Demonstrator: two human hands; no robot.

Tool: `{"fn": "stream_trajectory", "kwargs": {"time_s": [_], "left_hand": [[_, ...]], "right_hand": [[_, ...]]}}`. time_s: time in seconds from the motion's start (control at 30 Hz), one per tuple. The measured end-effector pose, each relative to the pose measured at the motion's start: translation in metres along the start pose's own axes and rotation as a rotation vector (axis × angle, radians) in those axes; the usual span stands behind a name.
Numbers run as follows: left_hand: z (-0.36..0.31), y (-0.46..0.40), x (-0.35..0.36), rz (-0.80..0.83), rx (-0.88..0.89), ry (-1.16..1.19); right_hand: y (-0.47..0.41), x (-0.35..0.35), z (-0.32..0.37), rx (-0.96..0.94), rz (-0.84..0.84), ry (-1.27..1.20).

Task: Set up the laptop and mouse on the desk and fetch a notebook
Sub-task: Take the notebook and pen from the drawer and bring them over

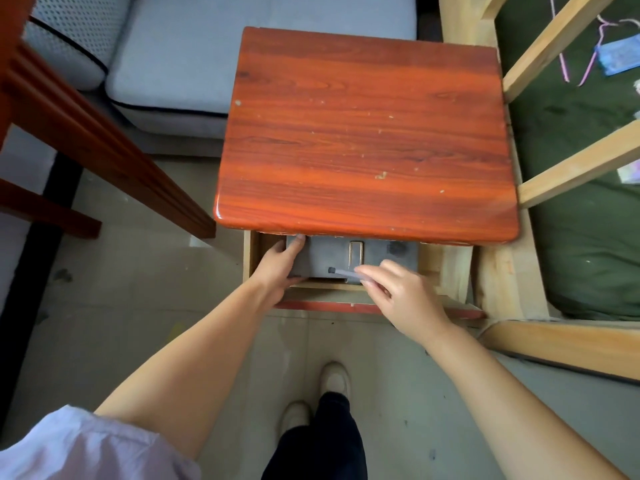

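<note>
- Two hands reach into an open drawer under a red-brown wooden desk.
- Left hand clasps the left edge of a grey laptop lying flat in the drawer.
- Right hand, fingers curled, pinches a blurred grey strap-like piece at the laptop's front edge.
- Mouse, notebook: not seen.

Both our bare arms reach forward: left hand curled in a grip, right hand fingers pinching.
</note>
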State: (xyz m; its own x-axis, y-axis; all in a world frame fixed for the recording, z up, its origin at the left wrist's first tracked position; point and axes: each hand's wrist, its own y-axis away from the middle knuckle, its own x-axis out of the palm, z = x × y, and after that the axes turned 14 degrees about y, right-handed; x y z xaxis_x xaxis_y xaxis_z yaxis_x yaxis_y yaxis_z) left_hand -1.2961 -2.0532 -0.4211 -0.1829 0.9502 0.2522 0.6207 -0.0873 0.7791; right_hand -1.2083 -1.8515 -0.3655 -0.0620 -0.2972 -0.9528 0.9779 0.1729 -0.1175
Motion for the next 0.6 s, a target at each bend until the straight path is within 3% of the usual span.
{"fn": "stream_trajectory", "kwargs": {"time_s": [0.23, 0.37, 0.5, 0.6], "left_hand": [[0.004, 0.05, 0.009, 0.091, -0.022, 0.146], [0.008, 0.097, -0.02, 0.191, -0.047, 0.041], [-0.006, 0.147, -0.057, 0.392, -0.064, -0.175], [-0.032, 0.168, -0.078, 0.578, 0.01, -0.538]], "right_hand": [[0.061, -0.028, 0.018, 0.149, -0.167, -0.016], [0.079, -0.049, 0.025, 0.309, -0.249, -0.16], [0.09, -0.069, 0.028, 0.741, -0.347, -0.36], [0.099, -0.065, 0.024, 1.051, -0.314, -0.495]]}}
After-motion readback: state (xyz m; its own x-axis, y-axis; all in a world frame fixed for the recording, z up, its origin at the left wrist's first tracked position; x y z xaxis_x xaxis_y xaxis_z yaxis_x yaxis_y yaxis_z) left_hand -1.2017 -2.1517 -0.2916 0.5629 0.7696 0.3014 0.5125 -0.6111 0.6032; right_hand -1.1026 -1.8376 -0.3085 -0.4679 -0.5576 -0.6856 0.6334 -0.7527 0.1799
